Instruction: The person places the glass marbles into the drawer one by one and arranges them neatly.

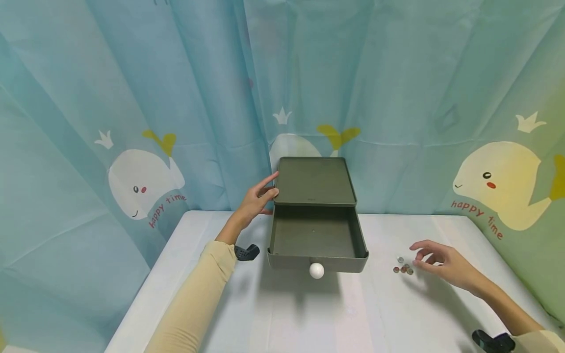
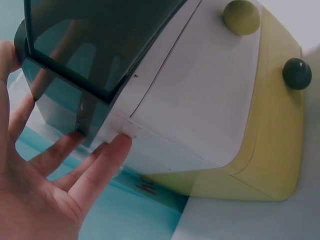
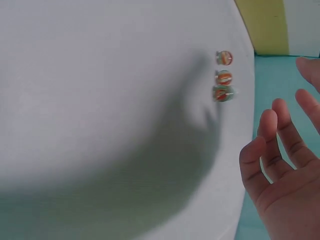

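Note:
A small drawer unit has a dark green top tier, a white middle and a yellow bottom. Its top drawer, with a white knob, stands pulled out, its inside bare. Spread along the unit's left side, the left hand touches it with fingers mostly straight; in the left wrist view fingertips rest on the green and white tiers. Beside several striped glass marbles on the right, the right hand hovers with bent fingers and a gap at the thumb. In the right wrist view nothing lies between those fingers.
The unit stands on a white table, near its back edge. Behind hangs a blue-green curtain with whale prints. The lower tiers carry a yellow knob and a dark green knob.

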A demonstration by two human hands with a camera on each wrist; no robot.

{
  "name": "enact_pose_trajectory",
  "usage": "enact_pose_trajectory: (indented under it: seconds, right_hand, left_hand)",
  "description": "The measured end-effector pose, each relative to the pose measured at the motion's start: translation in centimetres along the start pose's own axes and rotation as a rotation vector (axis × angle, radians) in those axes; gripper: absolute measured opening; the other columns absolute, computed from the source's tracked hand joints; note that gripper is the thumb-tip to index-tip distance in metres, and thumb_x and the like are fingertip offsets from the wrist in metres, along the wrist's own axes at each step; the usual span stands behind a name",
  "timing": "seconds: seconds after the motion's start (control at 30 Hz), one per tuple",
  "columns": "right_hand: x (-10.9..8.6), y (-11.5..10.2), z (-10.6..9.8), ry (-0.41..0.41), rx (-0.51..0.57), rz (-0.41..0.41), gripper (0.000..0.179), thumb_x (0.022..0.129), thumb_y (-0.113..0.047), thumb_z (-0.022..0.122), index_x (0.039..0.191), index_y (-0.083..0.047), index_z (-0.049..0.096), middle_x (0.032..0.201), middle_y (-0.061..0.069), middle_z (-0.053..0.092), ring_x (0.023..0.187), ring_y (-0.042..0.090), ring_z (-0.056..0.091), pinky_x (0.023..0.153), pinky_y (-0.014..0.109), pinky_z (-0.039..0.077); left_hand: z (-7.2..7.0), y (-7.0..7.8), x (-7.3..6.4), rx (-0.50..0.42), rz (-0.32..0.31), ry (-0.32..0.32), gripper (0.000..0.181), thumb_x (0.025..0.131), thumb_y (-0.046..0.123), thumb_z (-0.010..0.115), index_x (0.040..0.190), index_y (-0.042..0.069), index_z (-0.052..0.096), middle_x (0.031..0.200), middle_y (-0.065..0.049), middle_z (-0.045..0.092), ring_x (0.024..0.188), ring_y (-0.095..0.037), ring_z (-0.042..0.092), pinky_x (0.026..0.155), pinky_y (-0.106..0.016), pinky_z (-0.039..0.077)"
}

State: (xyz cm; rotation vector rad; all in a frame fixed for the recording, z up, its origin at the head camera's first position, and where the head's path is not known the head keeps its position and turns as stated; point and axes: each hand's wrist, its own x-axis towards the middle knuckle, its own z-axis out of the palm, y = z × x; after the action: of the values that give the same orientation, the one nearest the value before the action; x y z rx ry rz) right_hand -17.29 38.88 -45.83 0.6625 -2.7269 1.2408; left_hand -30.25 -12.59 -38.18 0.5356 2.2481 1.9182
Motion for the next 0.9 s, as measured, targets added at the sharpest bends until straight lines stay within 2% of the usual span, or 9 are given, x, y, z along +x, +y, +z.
enact_pose_trajectory:
  seconds: [0.13,0.3,0.9]
  right_hand:
    - [-0.2,0.8,0.5,-0.009,0.025,-0.007,0.028,0.091,-0.001,0.075,0.117,-0.001,0.065,0.088,0.004,0.068,0.072,0.019,0.068,0.061,0.026,0.048]
    - [-0.6,1.5,0.9,-0.026,0.05,0.0,0.026,0.091,-0.001,0.075,0.115,-0.002,0.065,0.087,0.0,0.066,0.07,0.016,0.067,0.06,0.026,0.048]
    - [-1.2,2.8,2.3,-0.003,-0.01,-0.028,0.026,0.087,0.0,0.079,0.109,-0.008,0.067,0.079,-0.005,0.059,0.066,0.006,0.056,0.058,0.023,0.044]
  left_hand:
    - [0.0,0.0,0.0,0.003,0.002,-0.002,0.059,0.104,0.033,0.058,0.16,0.034,0.04,0.158,-0.015,0.041,0.135,-0.04,0.048,0.093,-0.059,0.055]
    - [0.0,-0.1,0.0,0.011,0.003,-0.002,0.058,0.104,0.032,0.058,0.16,0.035,0.04,0.158,-0.014,0.041,0.135,-0.039,0.049,0.093,-0.058,0.055]
    - [-0.1,-0.1,0.0,0.024,0.012,-0.001,0.058,0.104,0.032,0.058,0.16,0.035,0.04,0.158,-0.013,0.042,0.134,-0.038,0.049,0.091,-0.056,0.057]
